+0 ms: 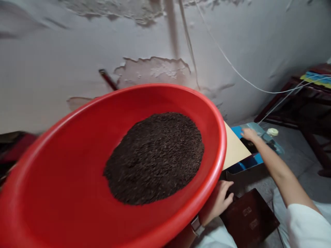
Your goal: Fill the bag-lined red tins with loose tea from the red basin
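A large red basin [69,172] fills the left and middle of the view, with a heap of dark brown, grain-like material [157,158] in it. My left hand [221,199], a watch on its wrist, is beside the basin's right rim, its visible fingers apart and nothing between them. Farther right, my right hand [249,133] reaches over a blue, partly see-through container [276,146]. Its fingers are curled together near a dark item in there; what they hold is too small to make out. A pale yellow board [235,148] lies between basin and container.
A dark red-brown box or stool [250,217] stands below my hands. At the right is a dark wooden stand [305,113] with coloured items on top. A white cable [243,79] hangs along the peeling wall [64,58]. A small pale round object [272,132] is beside the container.
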The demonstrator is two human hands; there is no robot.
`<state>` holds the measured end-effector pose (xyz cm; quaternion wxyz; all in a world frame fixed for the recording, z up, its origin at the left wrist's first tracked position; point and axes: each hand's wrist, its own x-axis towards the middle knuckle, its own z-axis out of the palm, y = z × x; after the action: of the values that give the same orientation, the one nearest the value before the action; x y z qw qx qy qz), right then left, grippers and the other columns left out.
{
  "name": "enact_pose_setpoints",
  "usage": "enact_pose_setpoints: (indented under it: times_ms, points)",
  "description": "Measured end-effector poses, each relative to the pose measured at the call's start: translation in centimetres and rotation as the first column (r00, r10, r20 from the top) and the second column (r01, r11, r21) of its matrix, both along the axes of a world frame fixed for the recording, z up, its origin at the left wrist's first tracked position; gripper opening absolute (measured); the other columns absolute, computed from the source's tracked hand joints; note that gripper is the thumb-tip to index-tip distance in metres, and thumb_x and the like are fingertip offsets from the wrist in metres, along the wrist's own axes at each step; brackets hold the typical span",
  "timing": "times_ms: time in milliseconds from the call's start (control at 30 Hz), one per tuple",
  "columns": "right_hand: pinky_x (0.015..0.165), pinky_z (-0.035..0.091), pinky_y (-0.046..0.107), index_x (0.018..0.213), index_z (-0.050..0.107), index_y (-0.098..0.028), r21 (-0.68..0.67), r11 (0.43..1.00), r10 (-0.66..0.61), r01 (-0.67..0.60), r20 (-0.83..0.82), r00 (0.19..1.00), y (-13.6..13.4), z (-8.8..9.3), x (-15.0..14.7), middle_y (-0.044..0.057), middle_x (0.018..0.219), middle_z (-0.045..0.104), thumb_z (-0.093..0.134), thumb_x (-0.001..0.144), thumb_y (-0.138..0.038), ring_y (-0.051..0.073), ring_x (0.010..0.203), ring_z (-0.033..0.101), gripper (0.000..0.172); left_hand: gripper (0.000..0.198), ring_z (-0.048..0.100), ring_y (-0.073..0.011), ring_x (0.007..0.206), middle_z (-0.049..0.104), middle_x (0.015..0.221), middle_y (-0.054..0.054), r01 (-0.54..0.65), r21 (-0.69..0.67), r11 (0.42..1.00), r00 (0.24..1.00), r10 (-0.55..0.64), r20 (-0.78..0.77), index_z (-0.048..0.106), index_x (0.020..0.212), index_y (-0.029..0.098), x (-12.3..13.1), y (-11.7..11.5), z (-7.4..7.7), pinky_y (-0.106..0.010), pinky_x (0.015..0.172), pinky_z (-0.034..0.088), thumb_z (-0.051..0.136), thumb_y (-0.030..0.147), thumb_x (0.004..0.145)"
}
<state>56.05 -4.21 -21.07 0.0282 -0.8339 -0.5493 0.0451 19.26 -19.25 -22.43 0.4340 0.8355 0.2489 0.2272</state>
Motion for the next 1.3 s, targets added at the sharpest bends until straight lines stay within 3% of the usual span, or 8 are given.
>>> enact_pose_setpoints:
  times_ms: [100, 333, 500, 600, 700, 933, 1100, 1300]
  points:
    - [0.089, 0.042, 0.046, 0.122, 0.056, -0.006, 0.18, 0.983, -0.04, 0.031, 0.047, 0.998, 3.5, 6.6, -2.5, 0.026, 0.12, 0.059, 0.033, 0.091, -0.025, 0.031, 0.11, 0.057, 0.043, 0.03, 0.06, -0.018, 0.104, 0.067, 0.11, -0.007, 0.036, -0.01, 0.999, 0.998, -0.036, 0.051, 0.059, 0.117, 0.018, -2.5, -1.7, 3.4, -0.032, 0.095, 0.047, 0.052, 0.022, 0.088]
    - [0.089, 0.042, 0.027, 0.103, 0.066, -0.009, 0.747, 0.639, 0.31, -0.181, -0.035, 0.95, 7.0, 23.0, -17.3, 0.015, 0.104, 0.068, 0.044, 0.09, -0.022, 0.014, 0.094, 0.062, 0.029, 0.028, 0.062, -0.014, 0.104, 0.07, 0.11, -0.003, 0.086, 0.553, 0.829, 0.955, -0.226, 0.191, 0.06, 0.111, 0.014, -8.3, -2.9, 12.5, -0.027, 0.099, 0.044, 0.043, 0.028, 0.094]
    - [0.085, 0.043, 0.026, 0.104, 0.064, -0.007, 0.761, 0.531, 0.547, -0.372, 0.028, 0.837, 8.6, 27.6, -27.7, 0.01, 0.1, 0.069, 0.046, 0.089, -0.022, 0.012, 0.092, 0.061, 0.028, 0.028, 0.06, -0.0169, 0.11, 0.069, 0.111, -0.006, -0.162, 0.773, 0.613, 0.982, 0.02, 0.19, 0.058, 0.115, 0.015, -15.9, -0.5, 20.7, -0.031, 0.101, 0.043, 0.053, 0.023, 0.088]
    - [0.092, 0.042, 0.037, 0.103, 0.063, -0.008, 0.668, 0.542, 0.648, -0.51, 0.055, 0.76, 11.3, 25.7, -32.3, 0.008, 0.098, 0.068, 0.054, 0.085, -0.021, 0.018, 0.098, 0.06, 0.024, 0.029, 0.06, -0.0177, 0.108, 0.067, 0.111, -0.005, -0.191, 0.802, 0.566, 0.973, 0.22, 0.077, 0.058, 0.116, 0.019, -18.6, 4.0, 23.8, -0.035, 0.099, 0.043, 0.044, 0.027, 0.093]
    - [0.096, 0.041, 0.046, 0.094, 0.063, -0.014, 0.512, 0.568, 0.761, -0.644, -0.029, 0.648, 13.1, 20.1, -35.7, 0.008, 0.097, 0.067, 0.063, 0.078, -0.021, 0.026, 0.103, 0.06, 0.017, 0.037, 0.06, -0.0234, 0.106, 0.066, 0.107, -0.009, -0.13, 0.836, 0.534, 0.9, 0.418, -0.127, 0.059, 0.115, 0.013, -19.3, 11.3, 23.4, -0.042, 0.096, 0.043, 0.037, 0.036, 0.095]
    - [0.098, 0.041, 0.05, 0.131, 0.046, -0.009, -0.091, 0.587, 0.803, -0.805, -0.059, 0.592, 9.1, 6.0, -38.0, 0.025, 0.138, 0.044, 0.057, 0.077, -0.02, 0.038, 0.124, 0.047, 0.056, 0.05, 0.042, -0.0242, 0.131, 0.044, 0.144, -0.013, 0.105, 0.657, 0.746, 0.618, 0.469, -0.631, 0.05, 0.13, 0.013, -20.6, 24.4, 12.6, -0.034, 0.106, 0.033, 0.045, 0.045, 0.092]
    - [0.095, 0.044, 0.042, 0.138, 0.038, -0.011, -0.225, 0.557, 0.807, -0.799, -0.081, 0.585, 10.7, 5.3, -37.8, 0.022, 0.134, 0.048, 0.054, 0.081, -0.025, 0.034, 0.119, 0.052, 0.061, 0.065, 0.022, -0.0263, 0.142, 0.028, 0.152, -0.015, 0.073, 0.505, 0.86, 0.592, 0.37, -0.716, 0.034, 0.143, 0.01, -21.6, 24.4, 7.2, -0.037, 0.114, 0.019, 0.037, 0.052, 0.093]
    - [0.098, 0.04, 0.038, 0.132, 0.045, -0.012, -0.162, 0.627, 0.748, -0.762, -0.147, 0.647, 13.2, 5.3, -37.2, 0.019, 0.131, 0.05, 0.037, 0.091, -0.021, 0.029, 0.119, 0.052, 0.043, 0.059, 0.023, -0.0238, 0.141, 0.032, 0.151, -0.012, -0.079, 0.537, 0.84, 0.658, 0.448, -0.604, 0.038, 0.141, 0.013, -21.5, 24.2, 6.3, -0.038, 0.115, 0.016, 0.037, 0.049, 0.093]
